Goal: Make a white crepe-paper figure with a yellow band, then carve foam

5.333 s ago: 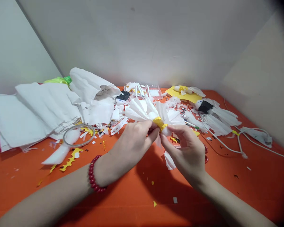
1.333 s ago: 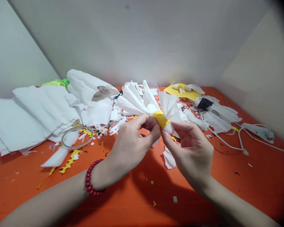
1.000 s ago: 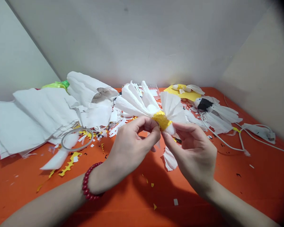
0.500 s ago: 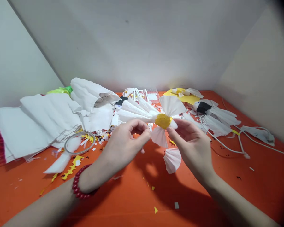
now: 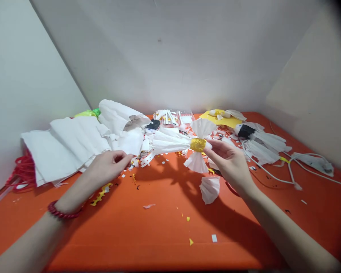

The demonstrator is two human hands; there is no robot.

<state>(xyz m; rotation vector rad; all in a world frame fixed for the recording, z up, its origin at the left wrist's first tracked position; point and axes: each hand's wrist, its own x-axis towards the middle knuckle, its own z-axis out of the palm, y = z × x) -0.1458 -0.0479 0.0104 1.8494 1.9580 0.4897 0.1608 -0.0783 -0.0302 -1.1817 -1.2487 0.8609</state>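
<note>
My right hand pinches the white tip of a fish-shaped crepe-paper figure between thumb and fingers. A yellow band wraps the figure near that tip. Pleated fans stick out on both sides, and a long gathered tail points left. My left hand, with a red bead bracelet on its wrist, hangs further left beside the white crepe sheets. Its thumb and fingertips are closed together; whatever they hold, if anything, is not visible. A loose white pleated fan lies below the figure.
Another white figure with a black band lies at the right, beside a white cable. Yellow paper and a clear box of pens are at the back. Red cord lies far left. Scraps dot the orange table.
My left hand has moved left, away from the figure. The figure now stretches level in my right hand, its tail lower. The clear ring at the left no longer shows there.
</note>
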